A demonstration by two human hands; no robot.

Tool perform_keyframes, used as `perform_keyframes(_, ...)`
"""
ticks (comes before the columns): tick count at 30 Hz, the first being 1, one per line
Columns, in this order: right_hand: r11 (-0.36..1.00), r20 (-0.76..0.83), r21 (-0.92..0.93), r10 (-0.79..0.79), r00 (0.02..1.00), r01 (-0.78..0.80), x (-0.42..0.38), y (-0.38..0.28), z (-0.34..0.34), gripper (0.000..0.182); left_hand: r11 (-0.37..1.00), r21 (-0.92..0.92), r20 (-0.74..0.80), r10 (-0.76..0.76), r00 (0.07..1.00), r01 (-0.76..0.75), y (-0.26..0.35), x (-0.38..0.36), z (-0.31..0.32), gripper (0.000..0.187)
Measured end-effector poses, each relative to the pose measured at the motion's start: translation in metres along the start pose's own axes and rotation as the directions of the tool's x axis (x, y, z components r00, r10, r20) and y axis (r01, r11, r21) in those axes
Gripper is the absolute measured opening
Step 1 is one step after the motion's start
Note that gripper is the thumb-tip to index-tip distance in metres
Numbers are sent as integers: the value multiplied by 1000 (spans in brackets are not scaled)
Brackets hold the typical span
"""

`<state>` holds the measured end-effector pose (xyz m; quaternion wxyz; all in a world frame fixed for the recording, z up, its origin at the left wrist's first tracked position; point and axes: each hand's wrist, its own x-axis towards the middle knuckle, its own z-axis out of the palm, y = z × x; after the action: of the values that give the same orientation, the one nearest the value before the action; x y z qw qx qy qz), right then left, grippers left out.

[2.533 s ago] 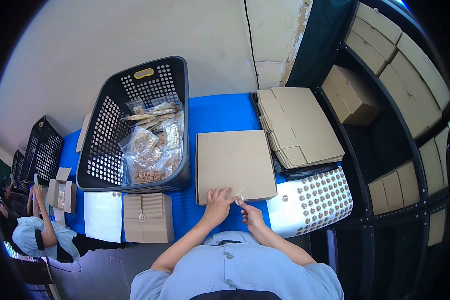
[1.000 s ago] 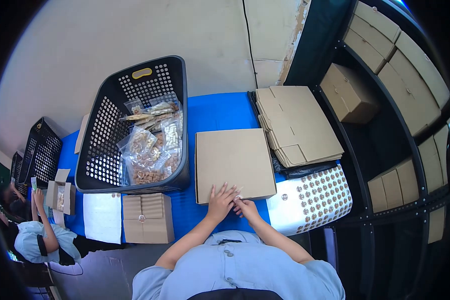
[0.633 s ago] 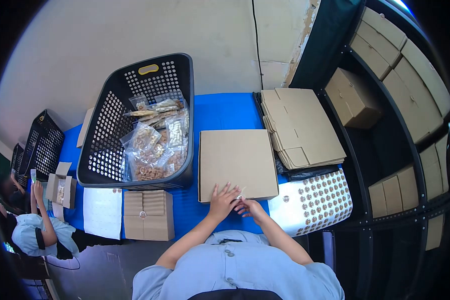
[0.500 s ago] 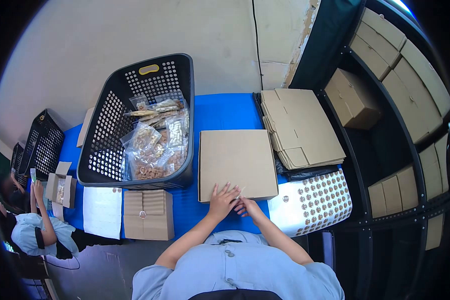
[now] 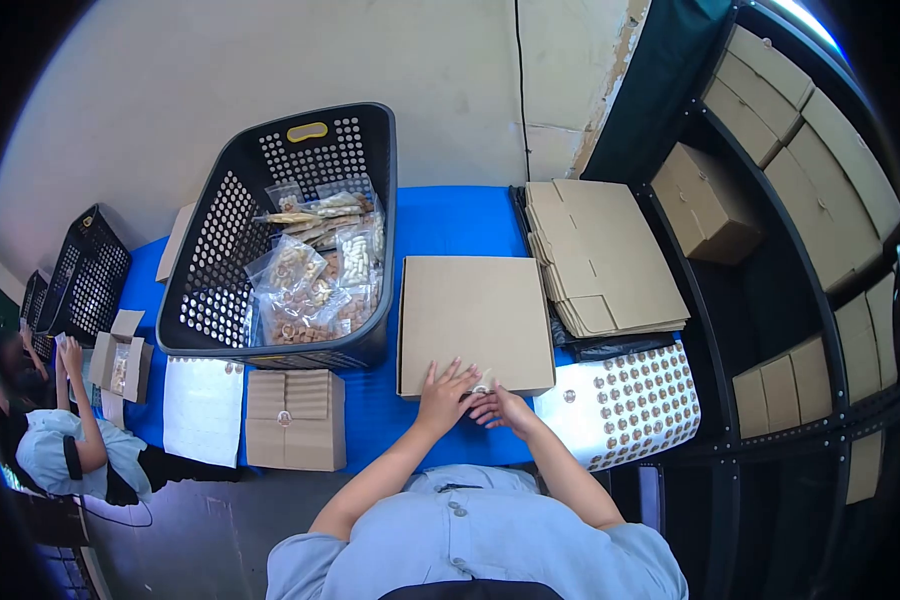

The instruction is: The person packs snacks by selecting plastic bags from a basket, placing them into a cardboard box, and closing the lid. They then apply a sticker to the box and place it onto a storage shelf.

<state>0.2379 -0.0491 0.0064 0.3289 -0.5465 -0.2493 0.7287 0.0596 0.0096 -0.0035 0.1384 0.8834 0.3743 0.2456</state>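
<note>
Since a moment ago your right hand has closed in beside your left hand, whose fingers lie spread flat on the closed cardboard box. Your right grip pinches a small round sticker at the box's near edge.
</note>
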Motion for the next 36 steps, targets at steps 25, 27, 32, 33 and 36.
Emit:
perform_keyframes(25, 842, -644, -314, -528, 553, 438, -30, 4, -43, 46, 546, -625, 194, -584, 788, 558, -59, -42, -47, 65)
perform_keyframes(27, 822, -704, -225, -509, 496, 524, -46, 5, -34, 46, 573, -615, 207, -545, 812, 542, -45, -40, -64, 66)
perform_keyframes(32, 708, -793, -155, -505, 341, 690, -103, -3, -6, 50, 607, -722, 45, -439, 897, 333, 9, -27, -124, 63)
perform_keyframes(33, 670, -805, -187, -524, 280, 718, -114, -5, -1, 48, 589, -754, 37, -403, 914, 290, 18, -23, -134, 65)
perform_keyframes(36, 579, -840, -243, -527, 130, 778, -157, -11, 16, 47, 449, -870, 56, -315, 947, 201, 55, -7, -168, 73)
